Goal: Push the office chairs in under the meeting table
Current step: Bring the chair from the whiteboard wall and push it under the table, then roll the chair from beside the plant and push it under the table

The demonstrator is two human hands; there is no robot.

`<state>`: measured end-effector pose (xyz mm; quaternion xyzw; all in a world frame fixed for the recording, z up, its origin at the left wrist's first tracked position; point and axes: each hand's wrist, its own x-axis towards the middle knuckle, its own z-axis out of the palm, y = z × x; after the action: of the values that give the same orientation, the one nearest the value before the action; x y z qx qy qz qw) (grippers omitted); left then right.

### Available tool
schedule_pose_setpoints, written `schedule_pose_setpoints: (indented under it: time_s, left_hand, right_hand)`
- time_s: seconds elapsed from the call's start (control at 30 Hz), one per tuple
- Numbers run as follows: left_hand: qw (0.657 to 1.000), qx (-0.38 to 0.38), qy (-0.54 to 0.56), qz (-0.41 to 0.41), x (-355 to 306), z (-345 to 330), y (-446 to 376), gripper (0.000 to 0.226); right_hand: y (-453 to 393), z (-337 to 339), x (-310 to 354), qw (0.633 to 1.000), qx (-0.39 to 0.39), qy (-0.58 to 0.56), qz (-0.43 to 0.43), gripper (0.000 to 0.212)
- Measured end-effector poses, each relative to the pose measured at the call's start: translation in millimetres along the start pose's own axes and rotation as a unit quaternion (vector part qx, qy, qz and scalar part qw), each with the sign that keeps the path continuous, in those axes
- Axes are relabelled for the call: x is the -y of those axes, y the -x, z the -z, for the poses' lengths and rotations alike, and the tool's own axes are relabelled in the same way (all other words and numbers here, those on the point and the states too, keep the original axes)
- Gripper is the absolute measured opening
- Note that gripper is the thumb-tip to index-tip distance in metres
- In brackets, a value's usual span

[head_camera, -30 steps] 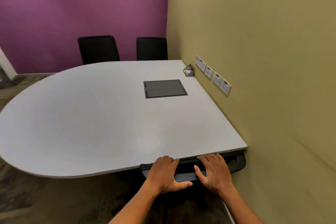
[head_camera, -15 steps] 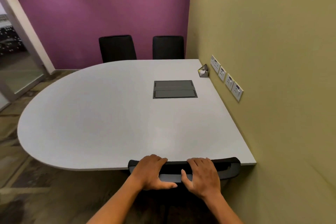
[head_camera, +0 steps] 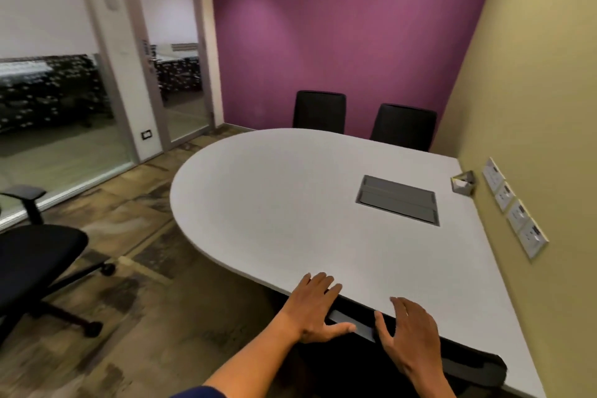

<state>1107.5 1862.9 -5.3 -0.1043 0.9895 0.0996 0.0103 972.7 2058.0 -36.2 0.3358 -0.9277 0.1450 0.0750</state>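
Observation:
A black office chair (head_camera: 468, 362) is tucked against the near edge of the white rounded meeting table (head_camera: 274, 203); only the top of its backrest shows. My left hand (head_camera: 318, 307) lies flat on that top edge with its fingers spread over the table rim. Beside it, my right hand (head_camera: 408, 333) hovers over the backrest, fingers apart, gripping nothing. Two more black chairs (head_camera: 319, 111) (head_camera: 403, 126) stand pushed in at the table's far side. Another black chair (head_camera: 35, 255) with armrests and castors stands out on the floor at the left, away from the table.
A grey cable hatch (head_camera: 397, 202) is set into the tabletop, and a small card holder (head_camera: 463, 182) sits by the yellow wall with its row of sockets (head_camera: 513, 207). A glass partition and door (head_camera: 184, 74) close off the left side. Wood-patterned floor lies between table and glass.
The view has swung left, bringing the glass wall and the loose chair into sight. Both hands have loosened on the backrest, and their fingers now spread apart.

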Motion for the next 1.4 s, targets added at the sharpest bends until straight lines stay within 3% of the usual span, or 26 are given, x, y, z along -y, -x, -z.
schedule_pose_setpoints:
  time_s: [0.17,0.33,0.5,0.63,0.7,0.73,1.07,1.23,1.4]
  left_hand:
    - [0.996,-0.034,0.020,0.074,40,15,32,0.092]
    - [0.989,-0.070,0.007,0.129,89,42,67,0.091]
    - [0.970,-0.111,-0.007,0.216,179,63,156,0.089]
    - [0.957,-0.119,-0.025,0.263,229,78,205,0.087]
    - [0.946,-0.130,-0.025,0.296,275,87,250,0.093]
    - [0.947,-0.133,-0.030,0.292,279,91,248,0.098]
    - [0.888,-0.160,-0.048,0.428,429,109,452,0.102]
    - [0.861,-0.168,-0.041,0.478,474,114,521,0.106]
    - [0.830,-0.173,-0.033,0.529,520,108,577,0.097]
  right_hand:
    - [-25,9,53,0.999,-0.018,-0.023,0.044,0.098]
    - [-49,17,116,0.995,-0.021,-0.038,0.092,0.083]
    - [-63,5,235,0.981,-0.026,-0.043,0.189,0.088]
    - [-63,-9,306,0.973,-0.017,-0.049,0.223,0.077]
    - [-65,-23,377,0.964,-0.018,-0.053,0.259,0.072]
    - [-67,-20,381,0.965,-0.014,-0.050,0.258,0.069]
    - [1,-68,659,0.899,0.016,-0.125,0.419,0.076]
    - [18,-88,759,0.868,0.028,-0.108,0.484,0.074]
    - [34,-112,844,0.830,0.030,-0.124,0.544,0.071]
